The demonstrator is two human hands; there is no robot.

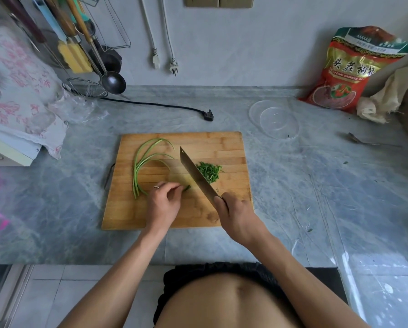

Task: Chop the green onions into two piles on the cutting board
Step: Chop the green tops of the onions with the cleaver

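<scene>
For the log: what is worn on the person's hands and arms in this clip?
Both arms are bare, with no sleeves, gloves or watch in view. The left hand wears a thin, light-coloured ring on one finger. The right hand shows nothing worn.

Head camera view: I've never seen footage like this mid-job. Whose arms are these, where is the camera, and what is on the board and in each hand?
There is no machine here: a person works with bare hands, and one camera worn on the head looks forward and down. On the cutting board lie whole green onion stalks at the left and one chopped pile at the right. The right hand grips a cleaver, its blade between stalks and pile. The left hand pinches a short green onion piece. A clear bowl sits behind the board.
</scene>
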